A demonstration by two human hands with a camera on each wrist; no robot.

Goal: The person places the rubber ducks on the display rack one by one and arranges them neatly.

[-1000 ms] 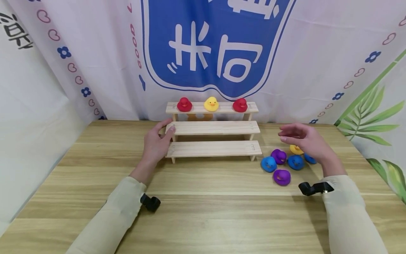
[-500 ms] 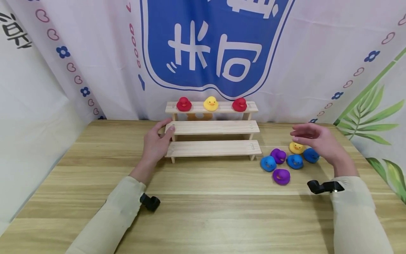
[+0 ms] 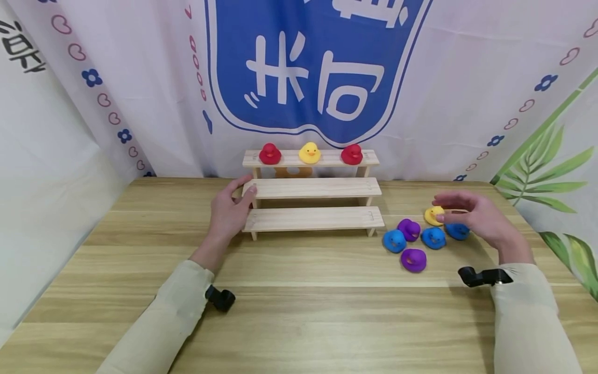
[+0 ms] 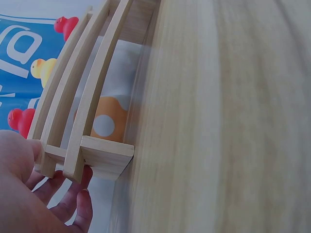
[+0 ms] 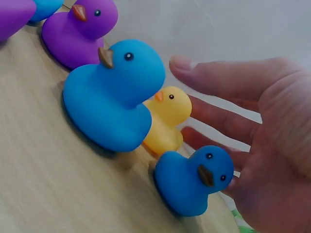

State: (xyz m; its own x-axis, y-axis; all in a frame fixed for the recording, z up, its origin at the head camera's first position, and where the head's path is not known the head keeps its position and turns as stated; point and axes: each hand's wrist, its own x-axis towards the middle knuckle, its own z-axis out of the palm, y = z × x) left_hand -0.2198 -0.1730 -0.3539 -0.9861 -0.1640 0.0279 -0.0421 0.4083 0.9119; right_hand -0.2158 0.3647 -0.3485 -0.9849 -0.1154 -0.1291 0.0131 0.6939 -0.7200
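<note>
While fingers [image 4: 83, 206] grip wooden stand [image 3: 313, 188], rounded ducks [image 5: 114, 97]

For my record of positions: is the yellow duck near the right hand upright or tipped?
Upright: in the head view, the yellow duck near the right hand shows its head above its body.

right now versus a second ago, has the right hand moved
Yes, rightward: in the head view, the right hand has moved farther from the wooden shelf.
</note>
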